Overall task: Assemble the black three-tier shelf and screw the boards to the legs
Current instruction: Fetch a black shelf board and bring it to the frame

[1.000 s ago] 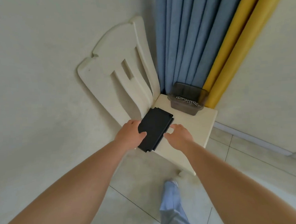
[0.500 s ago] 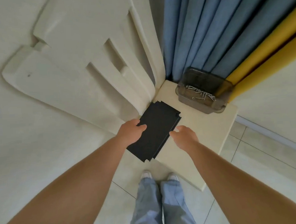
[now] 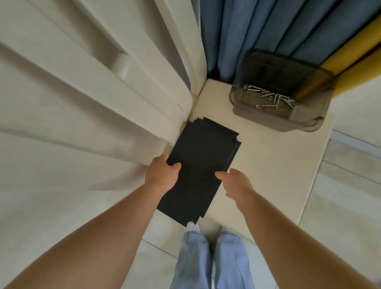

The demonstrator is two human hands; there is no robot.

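A: Where do the black boards (image 3: 200, 172) lie?

B: I see them as a stack on the cream chair seat (image 3: 275, 161), pushed against the foot of the chair back (image 3: 92, 94). The near end overhangs the seat's front edge, above the tiled floor (image 3: 356, 201). The notched far corners are stepped, so several boards lie one on another (I cannot count them with certainty).

A: And the left hand (image 3: 162, 175)?

B: Its grip is closed on the stack's left long edge: thumb on the top face, fingers hidden underneath.

A: The right hand (image 3: 236, 184)?

B: It sits at the right long edge, with one fingertip touching the board's rim. The other fingers are curled and turned away from me, so I cannot tell whether this grip is spread or pinching.

A: Other items?

B: A smoky translucent box (image 3: 280, 98) stands at the seat's far right corner, well apart from the boards, holding loose silver screws (image 3: 271, 97). Behind it hang blue curtains (image 3: 267, 23) and a yellow one (image 3: 358, 51). Light blue trouser legs (image 3: 212, 266) stand below the seat's front edge.
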